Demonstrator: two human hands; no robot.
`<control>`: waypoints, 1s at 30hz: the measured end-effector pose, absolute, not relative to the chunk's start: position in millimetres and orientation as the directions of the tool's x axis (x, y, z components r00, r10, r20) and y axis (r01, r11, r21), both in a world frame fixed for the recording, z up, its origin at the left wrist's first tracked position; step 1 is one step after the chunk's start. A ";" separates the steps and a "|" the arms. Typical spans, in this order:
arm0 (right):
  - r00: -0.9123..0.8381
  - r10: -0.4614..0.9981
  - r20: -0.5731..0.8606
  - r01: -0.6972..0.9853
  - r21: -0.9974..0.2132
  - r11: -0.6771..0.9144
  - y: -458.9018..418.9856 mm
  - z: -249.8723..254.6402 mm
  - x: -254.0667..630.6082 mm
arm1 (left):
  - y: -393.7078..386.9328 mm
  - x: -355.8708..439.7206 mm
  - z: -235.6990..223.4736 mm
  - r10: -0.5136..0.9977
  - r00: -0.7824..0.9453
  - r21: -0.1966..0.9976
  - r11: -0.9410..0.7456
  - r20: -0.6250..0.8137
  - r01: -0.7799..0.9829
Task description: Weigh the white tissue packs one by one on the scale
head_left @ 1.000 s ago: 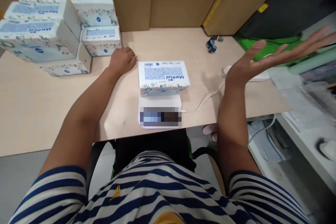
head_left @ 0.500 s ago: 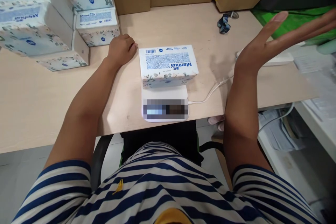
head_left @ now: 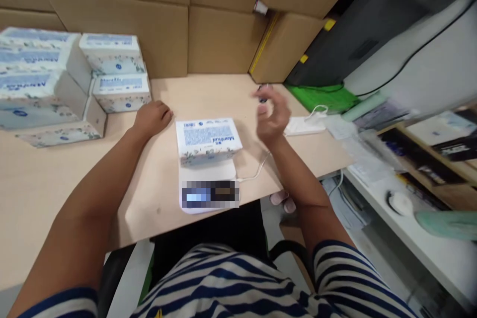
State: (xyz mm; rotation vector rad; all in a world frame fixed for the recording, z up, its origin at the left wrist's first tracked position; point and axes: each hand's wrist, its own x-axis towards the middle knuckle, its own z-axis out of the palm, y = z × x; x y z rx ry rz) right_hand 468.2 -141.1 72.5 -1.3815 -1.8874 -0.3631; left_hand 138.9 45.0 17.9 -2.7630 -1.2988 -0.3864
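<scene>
A white, flower-printed tissue pack (head_left: 208,136) marked Manhua lies on a white scale (head_left: 208,173), whose display is pixelated. My left hand (head_left: 152,120) rests on the tabletop to the left of that pack, fingers curled in with nothing showing in them. It is close to a stack of similar tissue packs (head_left: 121,99). Raised above the table, right of the scale, is my right hand (head_left: 274,117). Its fingers are bent and slightly blurred, thumb and forefinger apart, with nothing held between them.
Cardboard boxes (head_left: 223,39) line the table's back edge. A white power strip (head_left: 305,125) lies at the right, near a green sheet (head_left: 324,99). A white cable (head_left: 255,174) runs from the scale. A small dark object (head_left: 265,87) sits partly behind my right hand.
My right hand has come inward from the far right, and its outstretched fingers have bent. My left hand stays by the stack. The head view has tilted up, showing more boxes.
</scene>
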 end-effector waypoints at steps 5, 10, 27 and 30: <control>-0.683 0.704 0.194 0.644 -0.293 0.706 -109.6 122.6 393.1 | 54.2 132.9 15.3 0.724 0.625 0.064 -0.667 0.294 0.743; -0.618 0.737 -0.275 0.771 -0.395 0.499 -88.4 155.7 379.6 | 53.8 131.0 16.7 0.736 0.614 0.075 -0.656 0.284 0.751; -0.142 0.980 -0.141 0.983 0.098 0.157 8.6 114.0 456.0 | 57.9 129.7 15.9 0.751 0.600 0.128 -0.648 0.275 0.751; -0.009 0.997 -0.078 0.992 0.127 0.019 31.7 101.6 489.9 | 55.8 130.6 16.3 0.765 0.587 0.131 -0.632 0.266 0.764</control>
